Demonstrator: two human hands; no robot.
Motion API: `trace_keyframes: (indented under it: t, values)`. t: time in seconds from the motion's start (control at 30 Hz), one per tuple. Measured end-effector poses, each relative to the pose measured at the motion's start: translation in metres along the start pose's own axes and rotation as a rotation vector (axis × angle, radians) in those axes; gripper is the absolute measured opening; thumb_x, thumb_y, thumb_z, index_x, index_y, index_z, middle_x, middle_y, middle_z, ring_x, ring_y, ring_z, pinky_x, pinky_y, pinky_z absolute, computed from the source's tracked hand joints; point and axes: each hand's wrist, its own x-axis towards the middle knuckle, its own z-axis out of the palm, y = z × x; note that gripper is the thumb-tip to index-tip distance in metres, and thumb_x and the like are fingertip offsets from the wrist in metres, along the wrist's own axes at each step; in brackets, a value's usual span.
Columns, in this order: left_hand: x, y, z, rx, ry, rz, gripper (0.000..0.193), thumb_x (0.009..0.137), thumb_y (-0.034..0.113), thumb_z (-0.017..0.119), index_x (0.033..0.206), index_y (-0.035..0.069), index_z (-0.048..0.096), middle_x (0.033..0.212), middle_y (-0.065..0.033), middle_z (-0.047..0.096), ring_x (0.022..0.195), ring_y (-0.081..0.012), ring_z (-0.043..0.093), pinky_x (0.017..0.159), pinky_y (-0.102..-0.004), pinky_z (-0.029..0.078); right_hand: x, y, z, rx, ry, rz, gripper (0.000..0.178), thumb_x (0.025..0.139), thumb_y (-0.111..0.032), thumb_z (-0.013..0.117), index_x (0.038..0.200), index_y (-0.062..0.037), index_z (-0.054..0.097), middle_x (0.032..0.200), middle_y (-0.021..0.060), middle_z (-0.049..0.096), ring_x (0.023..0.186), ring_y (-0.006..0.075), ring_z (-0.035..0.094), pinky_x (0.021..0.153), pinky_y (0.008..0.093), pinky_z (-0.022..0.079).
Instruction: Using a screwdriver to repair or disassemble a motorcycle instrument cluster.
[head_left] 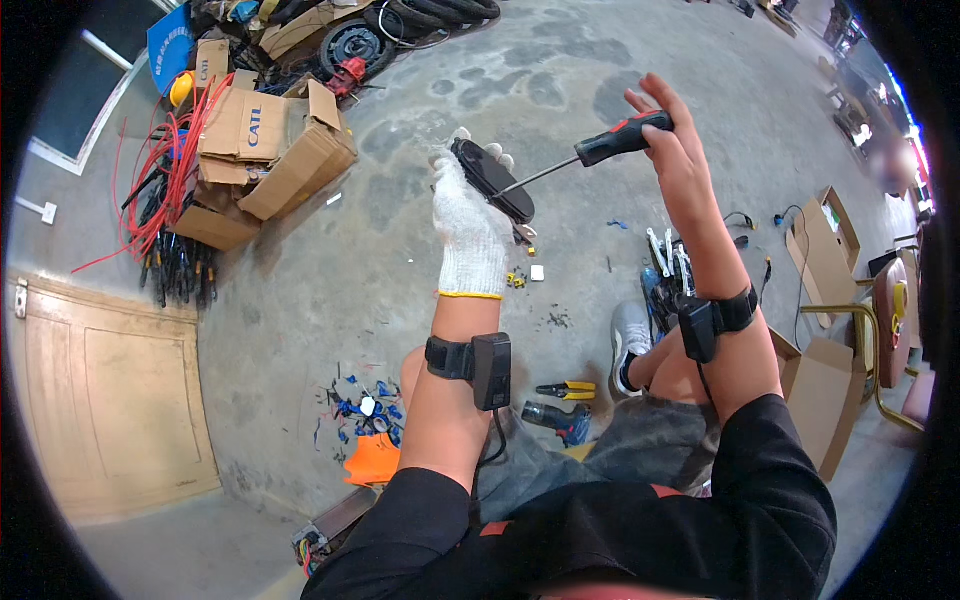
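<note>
My left hand (466, 215), in a white knit glove, is closed around a long, black, oval part (488, 172) with rounded ends. I cannot tell exactly what the part is. The bare right hand (680, 155) grips a screwdriver (618, 138) by its black and red handle, thumb against the handle's end and some fingers stretched out. Its metal shaft slants down to the left, and the tip meets the oval part near its lower end. What sits under the tip is too small to make out.
On the floor by my legs lie a cordless drill (560, 422), yellow-handled pliers (566, 390), an orange piece (373, 460) and scattered blue connectors (365, 408). Cardboard boxes (265, 140), red cable (165, 170) and tyres (357, 50) are piled far left. A chair (888, 325) stands right.
</note>
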Motion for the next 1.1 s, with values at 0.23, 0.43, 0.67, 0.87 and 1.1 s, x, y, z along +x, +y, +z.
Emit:
trace_keyframes:
  t: [0.23,0.43,0.67,0.87,1.1]
  values:
    - [0.003,0.002,-0.001,0.045,0.035,0.014,0.049,0.108,0.048,0.037,0.122,0.005,0.057,0.102,-0.0143,0.061,0.093,-0.0272,0.061,0.085,-0.0444,0.053,-0.003,-0.023,-0.006,-0.208,-0.123,0.198,0.038,0.103,-0.032,0.060,0.117,0.0042,0.062,0.111,0.0156,0.068,0.086,0.0163,0.068,0.076,0.0282,0.057]
    - [0.001,-0.001,0.006,0.042,0.063,-0.019,0.047,0.109,0.046,0.037,0.123,0.006,0.057,0.107,-0.0121,0.061,0.094,-0.0271,0.061,0.086,-0.0451,0.053,0.002,0.013,-0.013,-0.068,-0.070,-0.055,0.042,0.102,-0.028,0.061,0.129,0.0030,0.059,0.112,0.0147,0.068,0.098,0.0175,0.068,0.088,0.0283,0.054]
    - [0.000,0.002,0.006,0.099,0.088,-0.018,0.046,0.109,0.044,0.037,0.125,0.006,0.055,0.110,-0.0112,0.060,0.094,-0.0266,0.061,0.086,-0.0455,0.053,-0.002,-0.028,-0.008,-0.178,-0.195,0.219,0.041,0.102,-0.024,0.061,0.132,0.0027,0.057,0.111,0.0117,0.068,0.102,0.0170,0.067,0.092,0.0288,0.051]
    - [0.001,0.003,0.006,0.070,0.095,-0.030,0.046,0.109,0.045,0.037,0.125,0.005,0.055,0.109,-0.0110,0.060,0.095,-0.0261,0.062,0.088,-0.0456,0.053,0.002,-0.003,-0.016,-0.229,-0.219,0.181,0.042,0.104,-0.026,0.057,0.136,0.0008,0.054,0.122,0.0149,0.065,0.103,0.0181,0.068,0.090,0.0304,0.053]
    - [0.004,0.002,-0.001,0.083,0.094,-0.001,0.048,0.108,0.047,0.038,0.124,0.005,0.056,0.105,-0.0114,0.061,0.095,-0.0261,0.062,0.089,-0.0455,0.053,-0.010,-0.017,0.000,0.075,-0.211,-0.074,0.049,0.103,-0.032,0.059,0.138,0.0005,0.052,0.129,0.0169,0.062,0.098,0.0212,0.070,0.090,0.0327,0.054]
